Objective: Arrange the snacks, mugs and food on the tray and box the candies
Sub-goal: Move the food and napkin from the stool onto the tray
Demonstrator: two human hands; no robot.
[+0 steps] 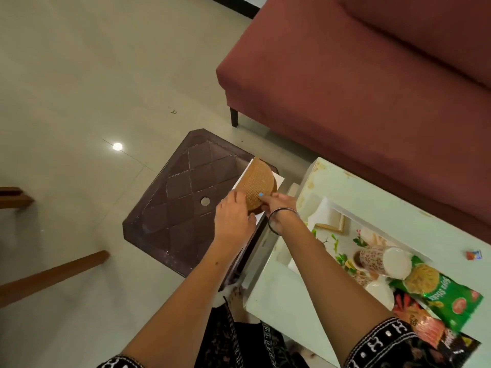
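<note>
Snack packets nearest: a red one (427,325) and a green one (449,296) lie at the near end of the white floral tray (342,211) on the pale bench (377,192), beside two mugs tipped on their sides (382,261), with one small candy (474,254) loose on the bench just past the tray. Both hands reach left over a dark plastic stool (183,192): left hand (233,216) and right hand (279,205) pinch a round, ridged tan disc (259,183) above a white box (279,179) on that stool; box contents not visible.

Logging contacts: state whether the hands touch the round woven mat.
Touching. The head view shows both the left hand and right hand gripping the woven mat at its near edge.
</note>
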